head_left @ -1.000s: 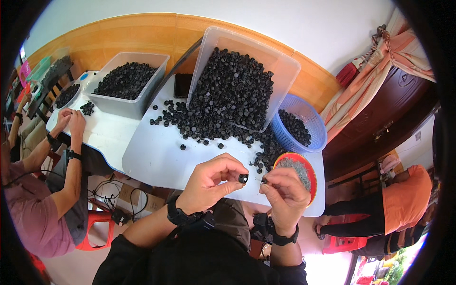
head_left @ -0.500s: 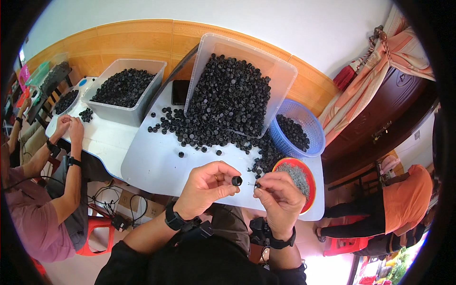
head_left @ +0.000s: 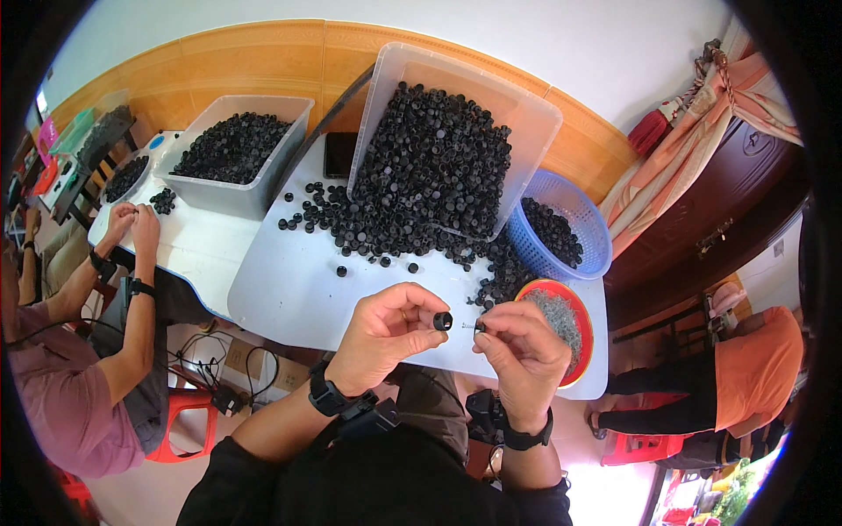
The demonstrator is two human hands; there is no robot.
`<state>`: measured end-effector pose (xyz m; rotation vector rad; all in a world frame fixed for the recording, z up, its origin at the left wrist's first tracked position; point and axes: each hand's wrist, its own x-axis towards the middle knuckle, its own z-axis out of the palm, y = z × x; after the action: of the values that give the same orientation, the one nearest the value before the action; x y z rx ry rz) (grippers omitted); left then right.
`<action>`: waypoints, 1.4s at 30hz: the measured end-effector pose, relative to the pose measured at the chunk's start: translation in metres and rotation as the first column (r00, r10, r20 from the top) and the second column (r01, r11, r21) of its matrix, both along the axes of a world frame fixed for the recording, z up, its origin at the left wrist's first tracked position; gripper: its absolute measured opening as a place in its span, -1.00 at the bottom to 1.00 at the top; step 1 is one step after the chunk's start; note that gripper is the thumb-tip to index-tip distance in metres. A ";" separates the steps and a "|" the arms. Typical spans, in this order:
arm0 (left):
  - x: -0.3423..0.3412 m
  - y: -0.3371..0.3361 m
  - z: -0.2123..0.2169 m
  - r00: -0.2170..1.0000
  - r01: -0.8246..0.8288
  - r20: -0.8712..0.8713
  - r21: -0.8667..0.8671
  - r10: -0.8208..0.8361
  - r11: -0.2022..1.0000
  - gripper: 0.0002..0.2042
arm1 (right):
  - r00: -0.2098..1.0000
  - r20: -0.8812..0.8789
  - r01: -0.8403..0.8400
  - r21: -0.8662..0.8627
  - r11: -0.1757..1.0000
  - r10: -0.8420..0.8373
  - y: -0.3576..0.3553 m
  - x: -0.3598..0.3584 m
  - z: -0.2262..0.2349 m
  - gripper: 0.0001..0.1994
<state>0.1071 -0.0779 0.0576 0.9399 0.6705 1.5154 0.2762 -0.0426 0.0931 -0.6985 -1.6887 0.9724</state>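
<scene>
My left hand (head_left: 386, 337) pinches a small black ring-shaped cap (head_left: 443, 321) between thumb and fingers, above the front edge of the white table (head_left: 289, 289). My right hand (head_left: 522, 351) sits just to its right and holds a tiny metal spring (head_left: 470, 326) at its fingertips, pointed at the cap. The two parts are almost touching. Both wrists wear black bands.
A tipped clear bin (head_left: 526, 114) spills several black caps (head_left: 421, 175) across the table. A red bowl of metal springs (head_left: 561, 320) and a blue basket (head_left: 579, 219) stand at the right. Another clear bin (head_left: 232, 149) stands left. A person (head_left: 79, 351) works at the left; another in orange (head_left: 737, 377) at the right.
My hands have drawn slightly toward me and lower, the cap now turned so its open end faces the spring. The person at the left keeps both hands together at the table edge.
</scene>
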 end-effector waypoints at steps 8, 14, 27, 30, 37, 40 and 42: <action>0.000 -0.002 0.000 0.996 -0.006 -0.088 0.055 0.011 0.998 -0.80 | 1.000 0.005 -0.002 0.005 1.000 0.002 -0.001 -0.002 -0.001 -0.79; 0.000 -0.003 -0.004 0.994 0.003 -0.105 0.158 0.014 0.987 -0.79 | 0.999 0.038 -0.003 0.030 1.000 0.002 -0.006 0.001 0.005 -0.79; -0.001 -0.006 -0.003 0.978 0.020 -0.203 0.350 0.055 0.937 -0.80 | 0.991 0.129 -0.001 0.246 0.969 -0.032 -0.017 0.010 0.009 -0.79; 0.002 -0.006 0.002 0.970 0.017 -0.233 0.355 0.071 0.935 -0.80 | 0.991 0.131 -0.001 0.268 0.963 -0.035 -0.020 0.013 0.010 -0.79; 0.006 -0.008 0.002 0.941 -0.010 -0.312 0.369 0.134 0.929 -0.79 | 0.989 0.140 0.000 0.312 0.950 -0.046 -0.021 0.008 0.010 -0.80; 0.008 -0.008 0.002 0.941 -0.004 -0.313 0.369 0.128 0.930 -0.78 | 0.988 0.147 -0.002 0.332 0.943 -0.050 -0.021 0.006 0.009 -0.79; 0.009 -0.008 0.002 0.945 -0.001 -0.303 0.368 0.121 0.930 -0.78 | 0.984 0.167 0.001 0.339 0.941 -0.061 -0.022 0.006 0.011 -0.79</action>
<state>0.1159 -0.0864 0.0601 1.4857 0.6641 1.5880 0.2823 -0.0643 0.1040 -0.5903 -1.9335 0.5877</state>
